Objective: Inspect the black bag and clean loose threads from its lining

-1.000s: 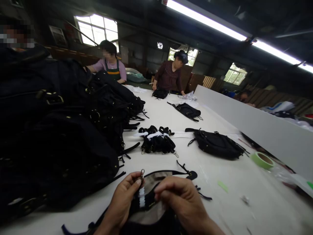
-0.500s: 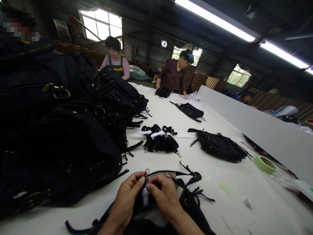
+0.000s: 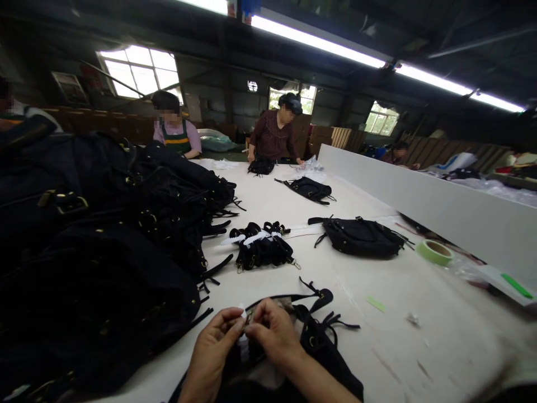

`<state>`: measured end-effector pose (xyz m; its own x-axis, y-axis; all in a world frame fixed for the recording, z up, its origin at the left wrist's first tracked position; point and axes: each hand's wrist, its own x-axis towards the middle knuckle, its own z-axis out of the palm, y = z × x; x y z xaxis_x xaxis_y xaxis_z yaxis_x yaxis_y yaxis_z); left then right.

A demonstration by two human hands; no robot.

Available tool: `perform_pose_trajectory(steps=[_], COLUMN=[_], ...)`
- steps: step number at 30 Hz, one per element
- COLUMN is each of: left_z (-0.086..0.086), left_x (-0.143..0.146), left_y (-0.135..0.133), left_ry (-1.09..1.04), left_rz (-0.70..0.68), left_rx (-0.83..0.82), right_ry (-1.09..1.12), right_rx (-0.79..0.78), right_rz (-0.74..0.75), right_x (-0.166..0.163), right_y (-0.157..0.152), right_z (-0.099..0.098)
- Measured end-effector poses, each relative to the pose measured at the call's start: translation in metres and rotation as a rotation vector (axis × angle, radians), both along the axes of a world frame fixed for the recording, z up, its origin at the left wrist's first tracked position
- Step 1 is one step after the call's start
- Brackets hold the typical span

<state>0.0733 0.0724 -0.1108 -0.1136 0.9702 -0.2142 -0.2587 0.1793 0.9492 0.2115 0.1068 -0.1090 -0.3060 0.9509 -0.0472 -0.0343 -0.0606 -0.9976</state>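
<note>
Close to me on the table lies a black bag [image 3: 331, 352], its mouth open to a pale lining. Over that opening my left hand [image 3: 218, 341] is closed in a pinch on a white wrapping strip [image 3: 242, 311], whose tip stands up past the fingers. My right hand [image 3: 274, 336] pinches right beside it, fingertips against a small brass snap hook [image 3: 250, 317] that is mostly covered. More white wrap shows below the fingers, inside the bag. Just beyond lies a bundle of black straps [image 3: 264, 252] with white strips and brass hooks.
A tall heap of black bags [image 3: 104, 268] fills the left side. Another black bag [image 3: 363, 238] and a roll of green tape [image 3: 435, 252] lie to the right, near a white partition [image 3: 377, 173]. Across the table a person in a dark top [image 3: 272, 134] handles a bag.
The snap hook stood upright above my fingertips before; now it sits lower between them, and a white strip tip shows at my left fingers. My view has shifted right and tilted up.
</note>
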Motion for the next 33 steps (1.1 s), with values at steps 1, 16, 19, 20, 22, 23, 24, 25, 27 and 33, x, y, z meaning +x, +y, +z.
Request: perform_pose_trajectory(steps=[1, 16, 19, 20, 22, 23, 24, 25, 27, 33], left_z=[0.000, -0.007, 0.000, 0.001, 0.004, 0.005, 0.005, 0.006, 0.005, 0.003], left_x=[0.001, -0.011, -0.005, -0.003, -0.002, -0.001, -0.001, -0.002, -0.003, -0.003], left_y=[-0.001, -0.033, -0.036, -0.036, -0.036, -0.036, -0.036, -0.036, -0.036, -0.040], left_ry=[0.024, 0.213, 0.176, 0.165, 0.146, 0.138, 0.131, 0.127, 0.122, 0.162], left_rz=[0.009, 0.725, 0.751, 0.756, 0.762, 0.766, 0.770, 0.774, 0.773, 0.749], left_rx=[0.016, 0.246, 0.301, 0.315, 0.333, 0.337, 0.341, 0.341, 0.335, 0.347], right_ry=[0.055, 0.364, 0.481, 0.519, 0.580, 0.600, 0.615, 0.624, 0.626, 0.561], right_rx=[-0.039, -0.312, -0.301, -0.298, -0.302, -0.309, -0.319, -0.327, -0.339, -0.281], right_rz=[0.029, 0.452, 0.483, 0.470, 0.438, 0.417, 0.388, 0.344, 0.225, -0.051], right_x=[-0.001, 0.032, 0.034, 0.034, 0.034, 0.033, 0.032, 0.030, 0.026, 0.022], right_y=[0.001, 0.002, 0.002, 0.001, 0.000, 0.000, 0.000, 0.000, 0.001, 0.010], right_z=[-0.001, 0.029, 0.028, 0.029, 0.030, 0.031, 0.032, 0.034, 0.035, 0.031])
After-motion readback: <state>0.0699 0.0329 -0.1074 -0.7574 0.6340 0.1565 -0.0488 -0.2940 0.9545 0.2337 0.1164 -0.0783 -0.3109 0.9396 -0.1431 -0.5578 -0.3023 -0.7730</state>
